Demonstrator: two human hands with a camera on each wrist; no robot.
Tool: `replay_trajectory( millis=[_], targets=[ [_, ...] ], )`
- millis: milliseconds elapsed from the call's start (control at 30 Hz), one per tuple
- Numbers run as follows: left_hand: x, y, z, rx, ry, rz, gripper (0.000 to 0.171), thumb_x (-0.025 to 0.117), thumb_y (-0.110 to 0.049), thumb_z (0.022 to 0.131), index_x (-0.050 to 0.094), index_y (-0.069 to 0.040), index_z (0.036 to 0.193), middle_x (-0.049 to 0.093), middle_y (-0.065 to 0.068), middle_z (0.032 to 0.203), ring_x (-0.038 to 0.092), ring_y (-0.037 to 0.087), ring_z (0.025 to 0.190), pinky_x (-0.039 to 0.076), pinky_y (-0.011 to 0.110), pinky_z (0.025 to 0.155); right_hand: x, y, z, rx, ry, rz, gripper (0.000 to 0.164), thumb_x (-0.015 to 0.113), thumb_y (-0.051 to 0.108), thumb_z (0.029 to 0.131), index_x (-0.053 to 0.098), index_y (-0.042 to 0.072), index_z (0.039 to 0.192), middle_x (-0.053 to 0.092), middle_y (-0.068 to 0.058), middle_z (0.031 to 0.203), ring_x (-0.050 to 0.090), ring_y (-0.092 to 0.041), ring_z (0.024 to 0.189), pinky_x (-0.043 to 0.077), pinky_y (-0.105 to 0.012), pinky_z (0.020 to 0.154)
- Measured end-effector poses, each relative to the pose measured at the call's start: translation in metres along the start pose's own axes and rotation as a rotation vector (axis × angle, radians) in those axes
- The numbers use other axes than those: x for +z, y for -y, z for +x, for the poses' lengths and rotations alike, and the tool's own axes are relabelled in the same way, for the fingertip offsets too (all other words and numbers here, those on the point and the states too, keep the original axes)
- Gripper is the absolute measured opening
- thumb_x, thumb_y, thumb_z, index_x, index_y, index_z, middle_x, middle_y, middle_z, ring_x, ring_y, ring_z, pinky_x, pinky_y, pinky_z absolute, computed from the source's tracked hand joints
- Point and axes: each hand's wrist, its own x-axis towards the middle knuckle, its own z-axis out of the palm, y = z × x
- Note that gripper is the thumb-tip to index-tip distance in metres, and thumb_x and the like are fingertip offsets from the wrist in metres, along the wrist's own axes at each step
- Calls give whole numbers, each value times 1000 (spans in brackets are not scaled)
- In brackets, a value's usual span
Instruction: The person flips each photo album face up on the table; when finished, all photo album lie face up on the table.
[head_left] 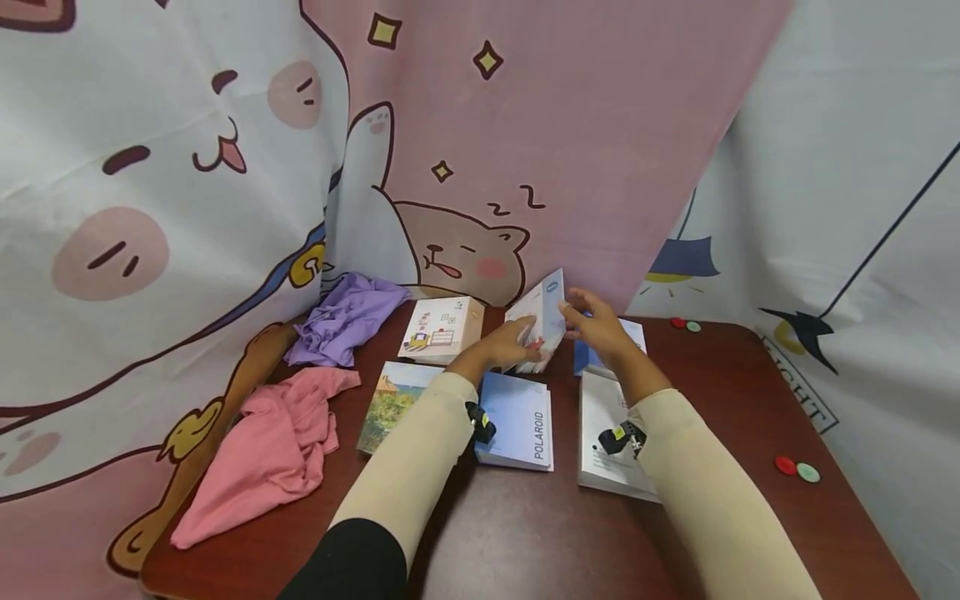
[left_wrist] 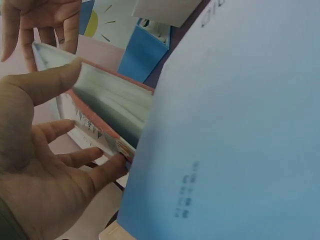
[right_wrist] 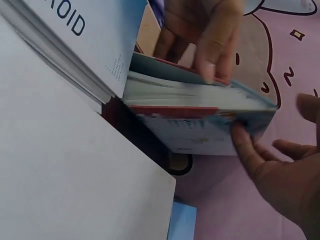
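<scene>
A thick book (head_left: 553, 310) with a pale blue and white cover and red-edged boards stands tilted at the back of the table, its covers slightly parted from the pages. My left hand (head_left: 510, 342) pinches it, thumb over the page edges and fingers against the outside of one cover, as the left wrist view shows. At the book's other side is my right hand (head_left: 600, 329). In the right wrist view one extended digit of it touches the cover (right_wrist: 200, 131), while the other fingers stay loosely spread. Below the left forearm lies a blue book (head_left: 517, 421) marked POLAROID.
A white book (head_left: 603, 433) lies under the right forearm, with a blue book (head_left: 587, 358) behind it. Left are a landscape-covered book (head_left: 393, 400) and a thick illustrated one (head_left: 435, 329). Purple cloth (head_left: 348, 321) and pink cloth (head_left: 277, 442) lie farther left; red and green discs (head_left: 807, 472) sit right.
</scene>
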Motion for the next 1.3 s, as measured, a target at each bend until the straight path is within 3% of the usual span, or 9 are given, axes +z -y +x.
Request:
replay_trajectory(
  millis=[167, 367, 500, 600, 733, 833, 933, 1167, 1300],
  targets=[
    [4, 1, 6, 64, -42, -172, 101, 80, -19, 96, 19, -17, 177, 40, 21, 173, 43, 40, 157, 33, 59, 132, 6, -1, -2, -55, 31, 107, 62, 51, 28, 117, 31, 2, 170, 38, -29, 165, 51, -46, 146, 47, -64, 120],
    [5, 2, 7, 152, -129, -340, 105, 80, -12, 92, 17, -18, 177, 35, 18, 177, 39, 37, 161, 31, 58, 133, 20, -8, 1, -63, 150, 54, 56, 48, 26, 118, 38, 2, 168, 44, -30, 166, 51, -50, 149, 51, -61, 117],
    [2, 6, 3, 82, -224, -309, 102, 82, -19, 92, 23, -14, 175, 41, 18, 174, 44, 36, 158, 36, 53, 132, 26, -17, 3, 33, 210, 35, 57, 50, 18, 117, 35, 5, 171, 41, -29, 169, 51, -49, 149, 47, -62, 120],
    [-2, 8, 0, 15, -295, -227, 104, 86, -29, 90, 27, -9, 174, 42, 21, 172, 44, 36, 158, 36, 51, 132, 26, -23, 5, 101, 227, -2, 57, 54, 16, 115, 39, 4, 169, 42, -28, 169, 49, -47, 152, 45, -61, 122],
    [-8, 12, -2, -2, -343, -141, 99, 85, -30, 91, 32, -7, 172, 41, 25, 168, 46, 38, 154, 39, 50, 130, 25, -25, 6, 149, 247, -113, 56, 58, 23, 114, 46, 3, 165, 48, -28, 166, 50, -42, 151, 45, -61, 123],
    [-11, 17, -3, -15, -354, -94, 86, 83, -26, 92, 44, -8, 167, 49, 25, 162, 52, 39, 148, 42, 50, 127, 25, -26, 6, 172, 258, -181, 56, 60, 26, 114, 47, 5, 165, 49, -28, 165, 53, -38, 146, 45, -60, 123],
    [-13, 23, -4, -56, -356, -75, 84, 83, -25, 92, 46, -9, 166, 50, 23, 163, 51, 38, 150, 40, 52, 128, 25, -28, 6, 184, 263, -224, 55, 59, 22, 114, 48, 5, 164, 49, -29, 163, 56, -36, 140, 47, -59, 122],
    [-14, 33, -8, -120, -308, -55, 98, 84, -21, 95, 27, -14, 175, 37, 18, 177, 34, 40, 165, 32, 57, 133, 24, -32, 5, 166, 251, -326, 53, 58, 15, 112, 48, 2, 163, 60, -26, 134, 64, -33, 111, 57, -55, 109],
    [-12, 40, -7, -112, -294, -6, 88, 84, -16, 96, 37, -6, 169, 53, 20, 165, 50, 39, 154, 40, 54, 129, 24, -33, 5, 162, 259, -345, 54, 58, 14, 112, 47, 1, 163, 57, -32, 142, 63, -36, 121, 57, -55, 111]
  ],
)
